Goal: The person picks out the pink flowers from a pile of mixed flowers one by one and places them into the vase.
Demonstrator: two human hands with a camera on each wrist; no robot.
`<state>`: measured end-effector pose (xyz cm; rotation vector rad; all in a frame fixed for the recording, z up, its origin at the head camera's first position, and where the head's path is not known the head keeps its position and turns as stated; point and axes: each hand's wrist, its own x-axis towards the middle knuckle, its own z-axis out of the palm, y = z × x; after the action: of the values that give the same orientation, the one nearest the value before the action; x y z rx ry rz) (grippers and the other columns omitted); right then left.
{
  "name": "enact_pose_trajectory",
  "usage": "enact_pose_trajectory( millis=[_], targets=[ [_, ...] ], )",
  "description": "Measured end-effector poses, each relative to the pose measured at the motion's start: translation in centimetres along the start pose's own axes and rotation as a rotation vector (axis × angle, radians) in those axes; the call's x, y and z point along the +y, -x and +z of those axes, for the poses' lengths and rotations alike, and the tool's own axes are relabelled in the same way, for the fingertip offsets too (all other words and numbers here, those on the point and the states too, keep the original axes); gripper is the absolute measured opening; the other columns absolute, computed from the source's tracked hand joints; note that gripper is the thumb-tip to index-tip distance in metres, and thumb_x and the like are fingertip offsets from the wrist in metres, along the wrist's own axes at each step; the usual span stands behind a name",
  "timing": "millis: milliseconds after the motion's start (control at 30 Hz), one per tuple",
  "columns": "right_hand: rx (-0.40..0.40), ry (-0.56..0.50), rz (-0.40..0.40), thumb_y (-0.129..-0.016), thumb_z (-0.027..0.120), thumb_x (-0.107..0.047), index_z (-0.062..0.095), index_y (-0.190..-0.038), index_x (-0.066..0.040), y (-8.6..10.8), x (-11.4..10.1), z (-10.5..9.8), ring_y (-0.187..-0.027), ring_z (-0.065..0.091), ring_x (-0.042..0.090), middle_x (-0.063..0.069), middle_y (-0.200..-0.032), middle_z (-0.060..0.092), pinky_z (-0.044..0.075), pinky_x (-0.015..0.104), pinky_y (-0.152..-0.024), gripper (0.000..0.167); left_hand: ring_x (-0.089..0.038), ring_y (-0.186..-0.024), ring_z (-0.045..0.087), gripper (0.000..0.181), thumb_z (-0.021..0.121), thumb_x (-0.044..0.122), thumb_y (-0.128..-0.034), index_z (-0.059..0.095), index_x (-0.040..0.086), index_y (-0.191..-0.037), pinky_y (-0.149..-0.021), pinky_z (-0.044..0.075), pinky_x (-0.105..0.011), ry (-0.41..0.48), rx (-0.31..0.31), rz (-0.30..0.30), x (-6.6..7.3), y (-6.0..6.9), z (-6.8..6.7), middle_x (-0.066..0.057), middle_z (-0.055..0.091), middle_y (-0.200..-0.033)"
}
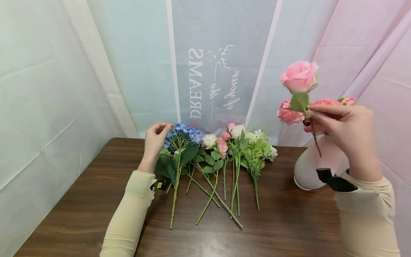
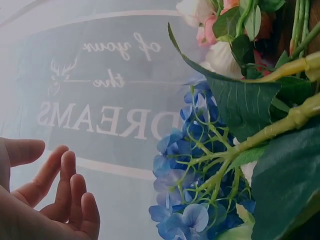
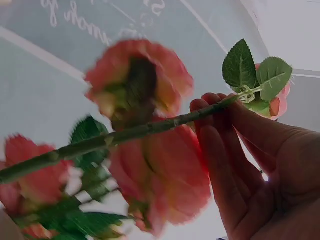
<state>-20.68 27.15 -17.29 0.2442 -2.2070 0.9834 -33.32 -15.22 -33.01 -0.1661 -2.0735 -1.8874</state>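
Observation:
My right hand (image 1: 358,134) pinches the stem of a pink rose (image 1: 299,76) between thumb and fingers. The rose is upright in the air at the right, its cut end hanging below the hand. Behind it are coral-pink flowers (image 1: 288,113) above a white vase (image 1: 306,171), whose mouth is hidden by my hand and the blooms. In the right wrist view, the rose's stem (image 3: 140,131) crosses in front of these blooms. My left hand (image 1: 156,140) is beside a blue hydrangea (image 1: 191,135); the left wrist view shows its loosely bent fingers apart from the petals (image 2: 172,165).
Several flowers lie side by side on the brown wooden table (image 1: 86,200), stems towards me. Among them are a white rose (image 1: 209,140), pink blooms (image 1: 222,147) and a green leafy spray (image 1: 255,155). A printed cloth (image 1: 221,21) hangs behind the table.

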Motion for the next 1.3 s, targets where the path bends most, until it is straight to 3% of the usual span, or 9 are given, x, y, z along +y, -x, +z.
enact_pose_trajectory(
  millis=[133, 233, 400, 567, 833, 1100, 1233, 1300],
  targets=[
    [0.05, 0.053, 0.009, -0.08, 0.075, -0.007, 0.075, -0.099, -0.002, -0.7, -0.3, -1.2, -0.064, 0.058, -0.018, -0.037, -0.072, 0.062, 0.043, 0.0, -0.061, 0.02, -0.009, -0.081, 0.057, 0.034, 0.062, 0.031, -0.0926, 0.068, 0.001, -0.106, -0.071, 0.043, -0.027, -0.015, 0.014, 0.024, -0.2, -0.2, -0.1, -0.003, 0.067, -0.093],
    [0.042, 0.042, 0.045, -0.081, 0.074, -0.01, 0.076, -0.101, -0.006, -1.1, -0.4, -2.2, -0.067, 0.058, -0.016, -0.036, -0.072, 0.062, 0.042, 0.0, -0.062, 0.02, -0.009, -0.08, 0.056, 0.034, 0.062, 0.032, -0.0923, 0.068, 0.002, -0.107, -0.069, 0.043, -0.027, -0.028, 0.015, 0.02, -0.3, -0.2, -0.4, -0.004, 0.067, -0.094],
    [0.02, -0.119, 0.11, -0.085, 0.069, -0.007, 0.074, -0.105, -0.006, -2.0, -0.3, -3.5, -0.068, 0.064, -0.01, -0.026, -0.075, 0.068, 0.046, 0.002, -0.066, 0.021, -0.009, -0.082, 0.056, 0.033, 0.062, 0.032, -0.092, 0.069, 0.004, -0.106, -0.076, 0.044, -0.029, -0.059, 0.031, 0.0, -0.5, -0.1, -1.0, 0.005, 0.065, -0.089],
    [0.064, -0.181, 0.114, -0.087, 0.065, -0.006, 0.071, -0.111, -0.004, -2.7, 0.4, -4.2, -0.069, 0.065, -0.008, -0.023, -0.077, 0.069, 0.046, 0.003, -0.068, 0.024, -0.009, -0.082, 0.056, 0.033, 0.062, 0.032, -0.092, 0.069, 0.002, -0.106, -0.079, 0.044, -0.034, -0.063, 0.043, 0.009, -0.7, -0.2, -1.6, 0.005, 0.065, -0.088],
    [0.135, -0.356, 0.076, -0.087, 0.06, 0.004, 0.074, -0.102, -0.006, -3.6, 2.2, -5.1, -0.067, 0.066, -0.005, -0.016, -0.076, 0.071, 0.048, 0.005, -0.066, 0.023, -0.008, -0.071, 0.052, 0.034, 0.063, 0.034, -0.0914, 0.07, 0.004, -0.105, -0.055, 0.041, -0.023, -0.1, 0.063, 0.005, -1.0, -0.1, -2.7, 0.004, 0.066, -0.087],
    [0.212, -0.365, 0.161, -0.089, 0.06, -0.001, 0.074, -0.104, -0.009, -4.4, 3.6, -5.6, -0.068, 0.065, -0.005, -0.017, -0.074, 0.07, 0.047, 0.004, -0.066, 0.022, -0.007, -0.078, 0.056, 0.034, 0.063, 0.033, -0.0914, 0.069, 0.003, -0.106, -0.072, 0.044, -0.024, -0.15, 0.067, 0.014, -1.5, 0.1, -3.8, 0.008, 0.064, -0.086],
    [0.246, -0.417, 0.183, -0.087, 0.063, -0.004, 0.074, -0.105, -0.005, -4.6, 4.1, -5.5, -0.069, 0.066, -0.003, -0.013, -0.075, 0.071, 0.048, 0.005, -0.067, 0.021, -0.005, -0.077, 0.055, 0.032, 0.063, 0.03, -0.0919, 0.069, 0.002, -0.107, -0.072, 0.043, -0.023, -0.17, 0.064, -0.01, -1.4, 0.2, -4.3, 0.01, 0.062, -0.084],
    [0.262, -0.451, 0.196, -0.086, 0.065, -0.004, 0.074, -0.104, -0.004, -4.6, 4.3, -5.5, -0.068, 0.066, -0.001, -0.011, -0.076, 0.071, 0.048, 0.006, -0.067, 0.02, -0.005, -0.075, 0.053, 0.03, 0.062, 0.026, -0.0927, 0.068, 0.0, -0.107, -0.069, 0.042, -0.022, -0.195, 0.06, -0.018, -0.6, 0.6, -4.5, 0.011, 0.061, -0.082]
  ],
)
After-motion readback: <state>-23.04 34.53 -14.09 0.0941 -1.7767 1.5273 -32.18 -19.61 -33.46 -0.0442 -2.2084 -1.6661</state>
